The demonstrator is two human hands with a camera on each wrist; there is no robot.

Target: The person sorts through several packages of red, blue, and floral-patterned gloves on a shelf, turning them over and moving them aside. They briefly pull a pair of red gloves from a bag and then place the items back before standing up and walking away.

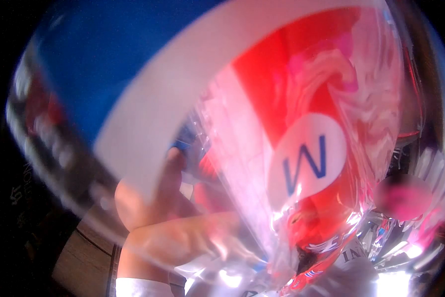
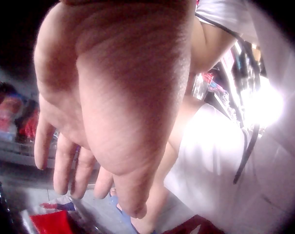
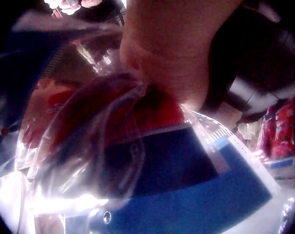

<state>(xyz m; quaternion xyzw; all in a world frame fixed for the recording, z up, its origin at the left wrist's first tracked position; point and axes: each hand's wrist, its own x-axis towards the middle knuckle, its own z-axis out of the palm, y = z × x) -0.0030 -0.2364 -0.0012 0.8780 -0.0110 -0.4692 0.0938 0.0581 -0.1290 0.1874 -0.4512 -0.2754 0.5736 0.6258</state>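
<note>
A large clear plastic package (image 1: pixel 326 208) fills most of the head view, close to the camera. Red contents show through it, along with a round white sticker (image 1: pixel 309 156) marked M and a broad blue and white panel (image 1: pixel 133 64). In the right wrist view my right hand (image 3: pixel 169 63) is at the upper edge of the same package (image 3: pixel 176 165), its fingers hidden by the plastic and shadow. It holds the package up. My left hand (image 2: pixel 108 107) hangs palm toward its camera, fingers pointing down and fairly straight, with nothing in it.
Red packaged goods (image 3: pixel 284 131) stand at the right in the right wrist view. More colourful packs (image 2: pixel 11 117) sit on a shelf at the left in the left wrist view. A red package (image 2: pixel 52 222) lies low near the tiled floor, close to a blue-sandalled foot.
</note>
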